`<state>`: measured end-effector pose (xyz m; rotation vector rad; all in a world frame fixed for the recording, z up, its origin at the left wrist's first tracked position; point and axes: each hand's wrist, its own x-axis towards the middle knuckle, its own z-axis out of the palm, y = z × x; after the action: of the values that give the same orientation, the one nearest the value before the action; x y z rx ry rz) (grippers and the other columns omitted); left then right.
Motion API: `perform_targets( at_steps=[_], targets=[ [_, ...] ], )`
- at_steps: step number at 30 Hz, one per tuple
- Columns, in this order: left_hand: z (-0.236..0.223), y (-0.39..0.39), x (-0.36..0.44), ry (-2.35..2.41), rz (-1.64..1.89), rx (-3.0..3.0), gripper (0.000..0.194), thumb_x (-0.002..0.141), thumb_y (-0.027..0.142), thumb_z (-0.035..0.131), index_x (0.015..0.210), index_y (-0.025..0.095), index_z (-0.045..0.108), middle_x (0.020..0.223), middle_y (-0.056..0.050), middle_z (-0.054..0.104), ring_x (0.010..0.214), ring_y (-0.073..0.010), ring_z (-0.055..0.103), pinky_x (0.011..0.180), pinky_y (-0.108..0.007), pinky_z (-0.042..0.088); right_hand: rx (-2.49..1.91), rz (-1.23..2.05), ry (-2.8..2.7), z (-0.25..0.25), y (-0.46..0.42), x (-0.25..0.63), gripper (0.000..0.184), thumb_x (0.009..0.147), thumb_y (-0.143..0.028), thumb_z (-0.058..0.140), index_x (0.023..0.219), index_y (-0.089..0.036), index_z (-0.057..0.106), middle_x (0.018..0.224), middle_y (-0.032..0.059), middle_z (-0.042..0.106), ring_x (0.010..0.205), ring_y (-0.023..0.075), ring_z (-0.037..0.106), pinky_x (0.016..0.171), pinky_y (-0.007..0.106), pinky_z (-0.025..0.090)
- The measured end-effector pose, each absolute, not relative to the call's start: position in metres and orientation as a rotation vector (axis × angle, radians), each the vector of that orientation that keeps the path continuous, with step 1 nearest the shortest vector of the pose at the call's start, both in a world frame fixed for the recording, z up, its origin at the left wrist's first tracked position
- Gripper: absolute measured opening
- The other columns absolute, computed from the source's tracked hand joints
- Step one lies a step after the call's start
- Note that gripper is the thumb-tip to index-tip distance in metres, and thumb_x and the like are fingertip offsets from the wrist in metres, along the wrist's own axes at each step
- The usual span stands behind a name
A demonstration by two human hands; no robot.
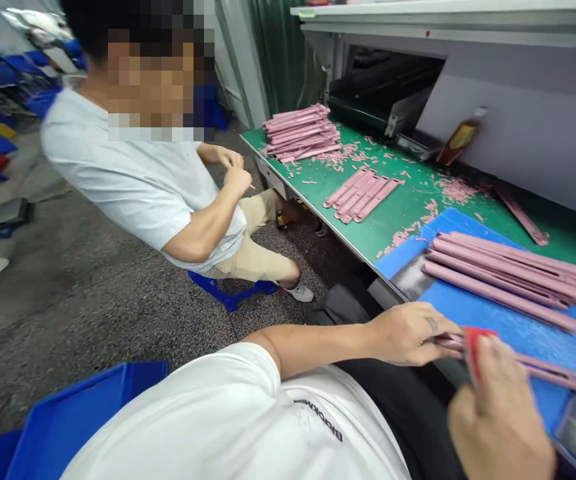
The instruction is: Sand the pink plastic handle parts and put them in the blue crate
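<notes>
My left hand (413, 333) is closed around the near end of a long, slotted pink plastic strip (553, 372). The strip reaches out to the right over a blue board (513, 330). Against the same strip, just beyond the left fingers, my right hand (503, 407) presses a flat red piece (477, 339); its fingers are closed and slightly blurred. Most of the red piece is hidden, so its exact kind cannot be made out. On the board above both hands lies a pile of similar pink strips (503, 277).
A co-worker (153, 180) sits at the left on a blue stool (223, 293), hands together. The green tabletop (313, 190) bears a stacked pile of pink strips (301, 133), a smaller row (363, 193), pink scraps (455, 190) and a bottle (463, 137). Blue bins (88, 413) stand lower left.
</notes>
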<state>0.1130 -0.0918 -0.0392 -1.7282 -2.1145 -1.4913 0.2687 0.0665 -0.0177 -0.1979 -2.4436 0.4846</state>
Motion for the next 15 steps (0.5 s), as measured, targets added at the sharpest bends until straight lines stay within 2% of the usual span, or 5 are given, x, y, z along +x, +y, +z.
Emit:
perform_targets(
  at_steps=[4,7,9,12,15],
  targets=[
    [-0.039,-0.108,0.123,-1.982,-1.568,-1.6,0.029,0.112,0.039,0.062,0.12,0.015,0.077,0.106,-0.008,0.081,0.101,-0.0199,0.078,0.102,-0.035,0.063,-0.276,0.333,-2.478,-0.03,0.082,0.264,0.086,0.101,-0.015,0.045,0.179,-0.046,0.026,0.174,-0.0015,0.042,0.16,0.0336,0.04,0.138,0.065,0.03],
    [-0.044,-0.11,0.12,-1.985,-1.575,-1.557,0.029,0.107,0.04,0.073,0.122,0.016,0.076,0.103,-0.009,0.081,0.095,-0.02,0.076,0.095,-0.035,0.063,-0.343,0.29,-2.379,-0.029,0.088,0.28,0.076,0.101,-0.009,0.04,0.174,-0.028,0.046,0.163,0.0065,0.059,0.158,0.0281,0.05,0.138,0.058,0.037],
    [-0.045,-0.11,0.116,-2.016,-1.55,-1.563,0.023,0.107,0.038,0.072,0.119,0.018,0.076,0.102,-0.007,0.08,0.093,-0.0192,0.074,0.091,-0.034,0.061,-0.282,0.312,-2.476,-0.023,0.07,0.281,0.069,0.104,-0.009,0.037,0.171,-0.018,0.051,0.167,0.011,0.054,0.161,0.0274,0.044,0.138,0.055,0.037],
    [-0.042,-0.112,0.116,-1.999,-1.552,-1.564,0.019,0.106,0.035,0.071,0.117,0.02,0.076,0.101,-0.006,0.08,0.092,-0.0189,0.073,0.089,-0.034,0.06,-0.213,0.316,-2.677,-0.014,0.057,0.269,0.065,0.105,-0.01,0.035,0.164,-0.02,0.059,0.171,0.0072,0.05,0.164,0.0241,0.04,0.14,0.052,0.031],
    [-0.04,-0.114,0.12,-1.996,-1.561,-1.532,0.024,0.104,0.036,0.076,0.122,0.02,0.075,0.103,-0.005,0.081,0.091,-0.0188,0.073,0.091,-0.034,0.06,-0.715,0.275,-2.645,-0.013,0.084,0.265,0.066,0.096,-0.006,0.038,0.158,-0.002,0.06,0.161,0.0245,0.058,0.156,0.0367,0.051,0.133,0.066,0.036]
  ],
)
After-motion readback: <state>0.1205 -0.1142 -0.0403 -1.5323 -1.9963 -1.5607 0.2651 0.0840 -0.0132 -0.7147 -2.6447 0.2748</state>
